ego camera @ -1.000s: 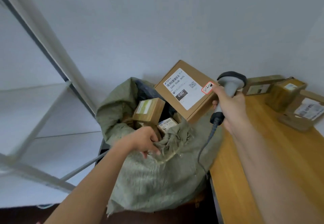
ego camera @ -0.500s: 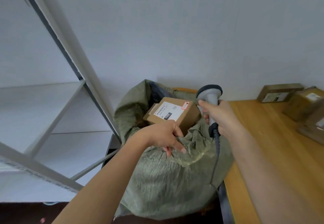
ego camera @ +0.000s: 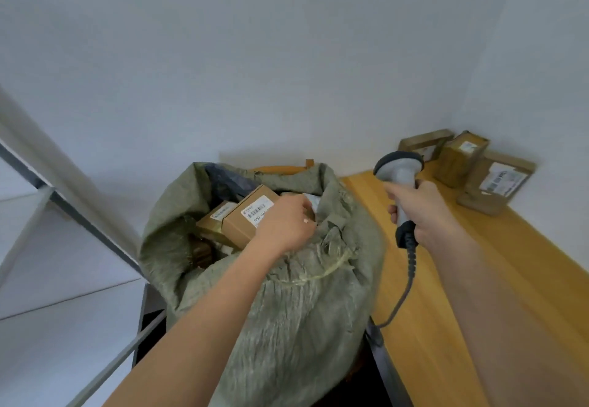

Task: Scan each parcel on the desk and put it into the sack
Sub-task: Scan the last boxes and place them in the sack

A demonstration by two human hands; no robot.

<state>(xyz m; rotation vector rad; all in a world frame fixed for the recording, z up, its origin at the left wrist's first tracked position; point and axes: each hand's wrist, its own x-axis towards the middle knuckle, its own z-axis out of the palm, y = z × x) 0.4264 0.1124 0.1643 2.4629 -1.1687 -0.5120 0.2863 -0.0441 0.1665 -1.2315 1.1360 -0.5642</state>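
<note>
A labelled cardboard parcel [ego camera: 247, 220] is being settled in the woven sack [ego camera: 287, 295] by the left hand [ego camera: 287, 223] — its grip cannot be told — while the barcode scanner [ego camera: 400, 183] is gripped by the right hand [ego camera: 420, 207]; a far-right desk parcel [ego camera: 497, 181] is likely scanned next.

I'm in a parcel sorting room: labelled boxes [ego camera: 497, 180] on my wooden desk [ego camera: 446, 295], a woven sack [ego camera: 302, 311], metal shelving [ego camera: 47, 183]

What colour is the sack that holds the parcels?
The sack is dull grey-green woven material, seen best in the head view, the only one given.
</note>
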